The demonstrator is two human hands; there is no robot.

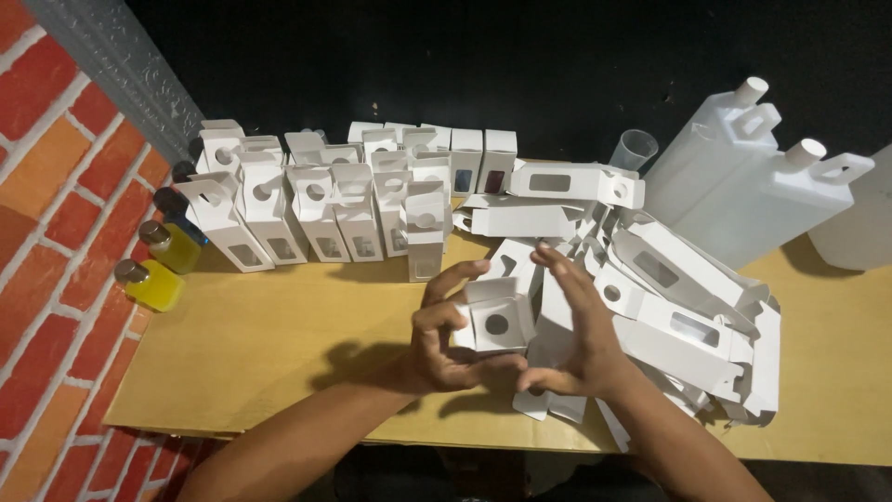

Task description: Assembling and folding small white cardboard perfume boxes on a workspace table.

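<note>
ok, both hands on one small white box (495, 321) with a round hole in its flap, held just above the table (279, 353) near its front edge. left hand (444, 344) wraps the box's left side, fingers curled round the edge, thumb under. right hand (571, 335) is at the box's right side, fingers flat and stretched up past it, thumb low toward the left hand; can't tell if it really clamps the box or just presses on it. right of the grip, touching it and partly under the right hand: messy pile of flat boxes (678, 307) with window cutouts. up and left of the grip: rows of standing boxes (325, 200), well apart. far left: yellow bottles (160, 270) by the brick wall (56, 186). up right, behind the pile: white jugs (743, 177) and a clear cup (634, 149).
</note>
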